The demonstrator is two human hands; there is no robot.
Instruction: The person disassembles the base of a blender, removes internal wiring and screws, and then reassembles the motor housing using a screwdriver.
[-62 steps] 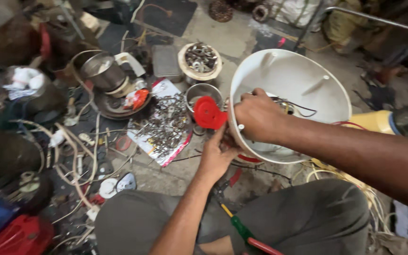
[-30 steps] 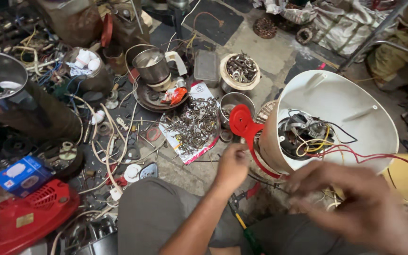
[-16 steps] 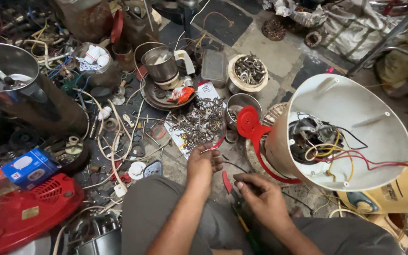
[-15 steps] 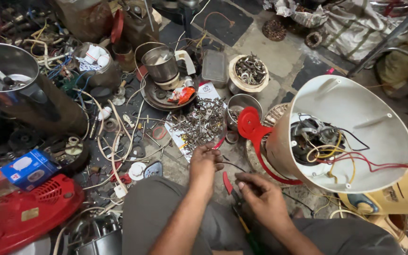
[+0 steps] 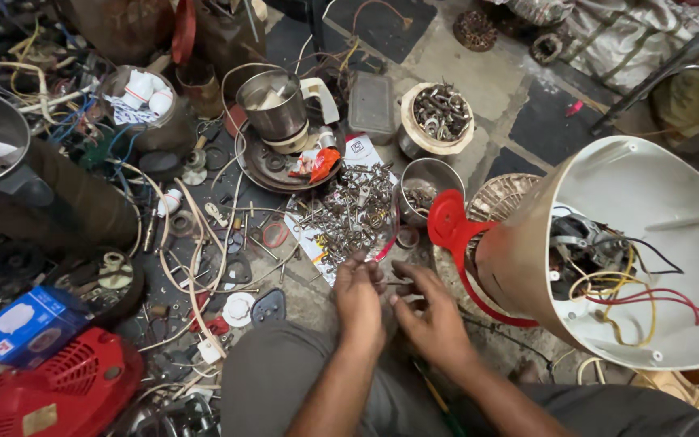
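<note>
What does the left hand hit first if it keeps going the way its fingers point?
Most likely the pile of screws and small metal parts on the sheet just beyond the left hand. Its fingertips already sit at the pile's near edge; height above it is hard to judge.

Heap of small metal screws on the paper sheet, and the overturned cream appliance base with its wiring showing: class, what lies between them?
In the head view, a small steel bowl and the red plastic knob lie between the screw heap and cream base.

A steel mixer jar point(image 5: 273, 109), a blue box point(image 5: 30, 322) and a red plastic housing point(image 5: 66, 388) lie among tangled wires point(image 5: 192, 259).
</note>
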